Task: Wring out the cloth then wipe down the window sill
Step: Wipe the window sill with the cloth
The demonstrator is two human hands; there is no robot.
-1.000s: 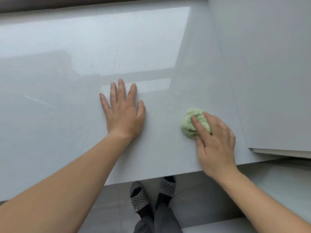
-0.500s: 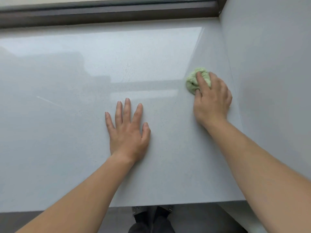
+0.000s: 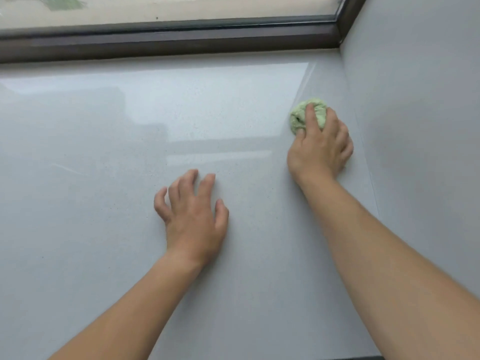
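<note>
The glossy pale grey window sill (image 3: pixel 104 157) fills most of the view. A balled-up light green cloth (image 3: pixel 298 116) lies on it at the right, close to the side wall. My right hand (image 3: pixel 320 149) grips the cloth from the near side, with the index finger over its top and the thumb at its left edge. My left hand (image 3: pixel 193 219) rests on the sill in the middle; its fingers are loosely bent with the tips on the surface and hold nothing.
A dark brown window frame (image 3: pixel 168 40) runs along the sill's far edge, with glass above it. A grey side wall (image 3: pixel 415 105) rises at the right and meets the frame in the far right corner. The sill's near edge shows at the bottom right.
My right hand has pushed the cloth away from me along the right side of the sill, toward the window. My left hand's fingers have gone from flat to bent.
</note>
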